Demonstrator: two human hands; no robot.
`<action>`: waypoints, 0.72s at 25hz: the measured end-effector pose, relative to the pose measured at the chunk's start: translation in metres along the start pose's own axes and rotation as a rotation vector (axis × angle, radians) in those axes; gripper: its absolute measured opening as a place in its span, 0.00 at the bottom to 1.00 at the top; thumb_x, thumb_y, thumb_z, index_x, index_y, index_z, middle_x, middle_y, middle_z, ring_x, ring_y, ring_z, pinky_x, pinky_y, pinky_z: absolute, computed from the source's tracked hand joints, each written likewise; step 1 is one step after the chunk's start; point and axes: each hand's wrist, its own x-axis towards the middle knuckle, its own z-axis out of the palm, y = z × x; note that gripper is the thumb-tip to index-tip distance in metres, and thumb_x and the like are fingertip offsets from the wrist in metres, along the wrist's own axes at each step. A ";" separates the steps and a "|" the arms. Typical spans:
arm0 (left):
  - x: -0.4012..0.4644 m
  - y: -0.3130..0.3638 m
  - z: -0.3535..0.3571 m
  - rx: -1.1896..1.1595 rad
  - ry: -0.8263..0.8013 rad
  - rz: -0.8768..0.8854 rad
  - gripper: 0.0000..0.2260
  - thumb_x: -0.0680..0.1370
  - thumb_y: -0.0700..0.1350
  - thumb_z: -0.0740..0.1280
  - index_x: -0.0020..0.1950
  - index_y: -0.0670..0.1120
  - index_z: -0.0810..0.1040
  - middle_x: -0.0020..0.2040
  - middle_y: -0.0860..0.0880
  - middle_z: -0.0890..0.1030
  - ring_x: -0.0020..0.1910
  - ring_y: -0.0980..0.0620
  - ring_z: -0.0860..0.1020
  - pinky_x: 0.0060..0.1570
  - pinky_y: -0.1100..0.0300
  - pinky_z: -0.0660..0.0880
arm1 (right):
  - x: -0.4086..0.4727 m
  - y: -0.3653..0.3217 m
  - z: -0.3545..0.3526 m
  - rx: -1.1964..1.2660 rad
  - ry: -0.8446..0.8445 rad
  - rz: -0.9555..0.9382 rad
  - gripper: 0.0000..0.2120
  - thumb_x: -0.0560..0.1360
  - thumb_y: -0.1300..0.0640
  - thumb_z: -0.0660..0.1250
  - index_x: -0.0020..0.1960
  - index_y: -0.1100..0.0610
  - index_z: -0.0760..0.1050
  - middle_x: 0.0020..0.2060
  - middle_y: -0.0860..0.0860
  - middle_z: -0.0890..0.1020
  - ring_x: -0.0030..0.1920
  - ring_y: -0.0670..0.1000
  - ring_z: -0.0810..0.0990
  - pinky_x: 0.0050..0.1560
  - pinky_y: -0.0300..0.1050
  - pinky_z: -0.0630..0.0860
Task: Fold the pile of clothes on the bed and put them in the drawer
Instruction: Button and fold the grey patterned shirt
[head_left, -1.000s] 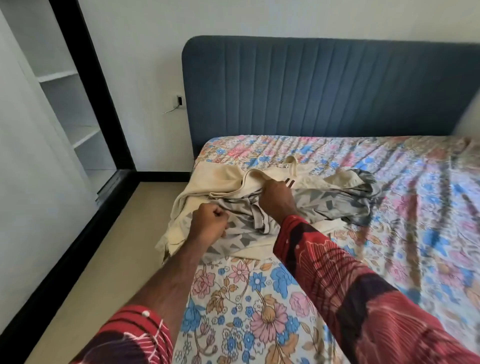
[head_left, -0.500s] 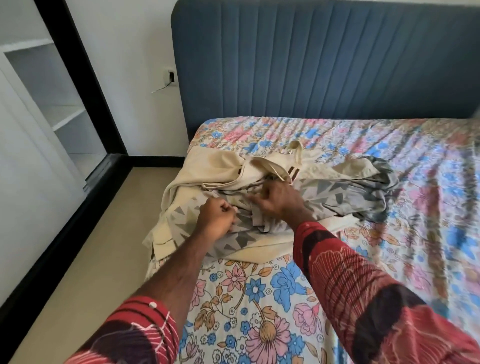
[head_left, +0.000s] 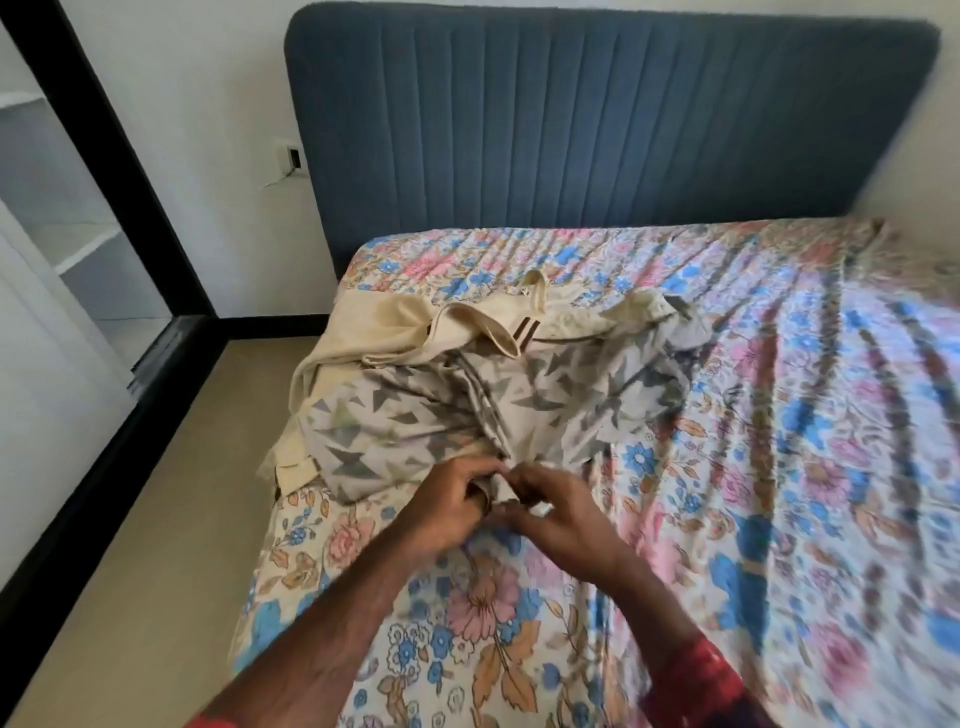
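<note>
we see our left hand (head_left: 451, 506) and right hand (head_left: 558, 519) meet, both pinching the near edge of the grey patterned garment (head_left: 467, 410), which lies on the cream garment (head_left: 400, 325) on the bed (head_left: 779, 467).

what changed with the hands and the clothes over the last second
Both hands came back toward the near edge of the grey patterned garment. The left hand and right hand now pinch its bunched hem together, where before they gripped it apart, further up the pile. The cream garment stayed beneath, on the bed.
</note>
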 end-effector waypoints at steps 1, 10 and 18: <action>-0.012 0.003 0.007 0.017 -0.013 0.004 0.15 0.76 0.30 0.68 0.56 0.46 0.85 0.53 0.55 0.82 0.49 0.70 0.77 0.53 0.69 0.73 | -0.020 0.003 -0.006 0.104 0.018 0.054 0.07 0.76 0.54 0.74 0.46 0.58 0.79 0.40 0.53 0.82 0.41 0.53 0.81 0.41 0.47 0.79; -0.107 0.004 -0.018 0.202 -0.318 -0.145 0.13 0.74 0.54 0.58 0.34 0.53 0.77 0.40 0.50 0.79 0.40 0.52 0.77 0.46 0.53 0.74 | -0.057 0.035 -0.045 -0.843 0.080 0.294 0.20 0.76 0.54 0.71 0.66 0.40 0.76 0.80 0.48 0.59 0.76 0.57 0.62 0.75 0.69 0.59; -0.139 0.032 -0.014 0.631 0.105 0.115 0.17 0.79 0.39 0.67 0.67 0.50 0.77 0.61 0.48 0.80 0.56 0.49 0.79 0.62 0.47 0.75 | -0.148 -0.057 0.028 -0.367 -0.423 -0.076 0.08 0.80 0.53 0.70 0.55 0.57 0.78 0.44 0.49 0.83 0.41 0.44 0.83 0.46 0.40 0.81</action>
